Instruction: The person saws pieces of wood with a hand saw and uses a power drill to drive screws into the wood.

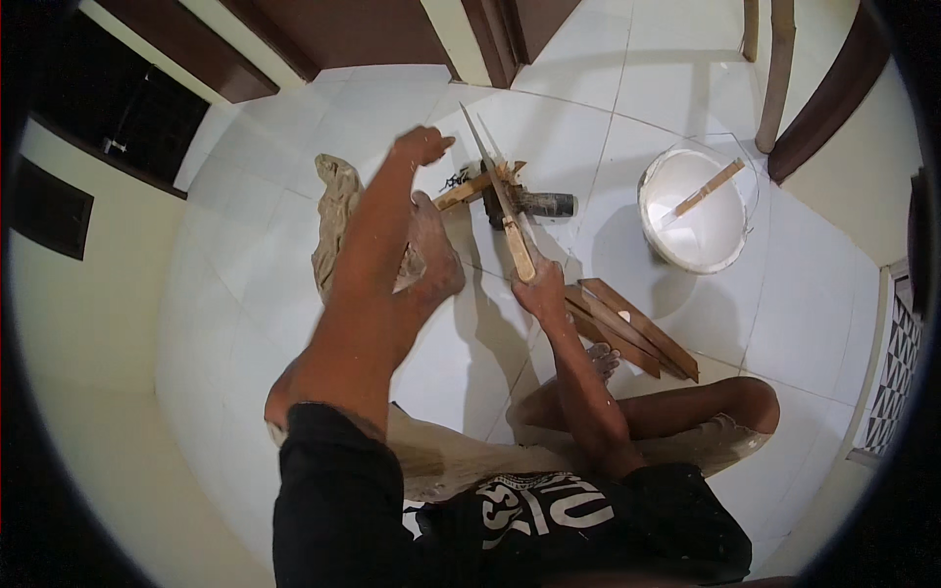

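Observation:
My right hand (537, 284) grips the wooden handle of a long narrow blade (500, 191), which points away from me across a wood piece (456, 194) and a black, dusty tool-like object (549, 204). My left hand (421, 145) is raised left of the blade, fingers curled; whatever is inside them is hidden. My bare left foot (436, 265) is at the near end of the wood piece, its toes against or very close to it. Right of my right hand, several brown wooden strips (637, 333) lie on the white tiles.
A white bucket (686, 245) with a wooden stick (711, 186) in it stands at the right. A crumpled beige cloth (333, 196) lies left of my leg. Wooden legs or poles (774, 88) stand upper right; walls and brown door frames (500, 49) border the floor.

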Tool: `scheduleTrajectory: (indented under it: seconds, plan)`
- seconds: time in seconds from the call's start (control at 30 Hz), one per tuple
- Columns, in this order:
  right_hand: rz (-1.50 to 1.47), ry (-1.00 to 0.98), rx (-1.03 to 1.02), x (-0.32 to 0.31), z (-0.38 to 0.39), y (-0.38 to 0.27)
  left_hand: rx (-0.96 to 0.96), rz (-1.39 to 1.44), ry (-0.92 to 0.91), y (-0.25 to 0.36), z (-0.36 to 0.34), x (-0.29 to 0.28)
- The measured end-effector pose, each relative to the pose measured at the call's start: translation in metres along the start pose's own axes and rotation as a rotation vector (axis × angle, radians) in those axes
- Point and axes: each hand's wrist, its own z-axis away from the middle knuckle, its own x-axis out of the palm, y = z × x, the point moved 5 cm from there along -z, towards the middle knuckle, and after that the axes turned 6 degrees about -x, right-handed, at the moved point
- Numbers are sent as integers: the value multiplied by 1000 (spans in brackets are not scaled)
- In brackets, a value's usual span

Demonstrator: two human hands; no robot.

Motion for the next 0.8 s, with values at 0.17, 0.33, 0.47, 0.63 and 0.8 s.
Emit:
scheduleTrajectory:
  seconds: [0.17, 0.33, 0.47, 0.63, 0.8]
  plan:
    - [-50, -18, 66, -11, 3, 20, -245, 419, 279, 29, -27, 97]
    - [-134, -73, 131, -21, -1, -3, -266, 307, 96, 67, -35, 120]
    - [-124, -142, 305, -16, -8, -18, -474, 654, 332, 65, -45, 140]
    - [-8, -117, 155, -14, 0, 1, -438, 732, 399, 77, -35, 129]
    - [29, -149, 190, -11, -4, -29, -504, 668, 667, 81, -23, 124]
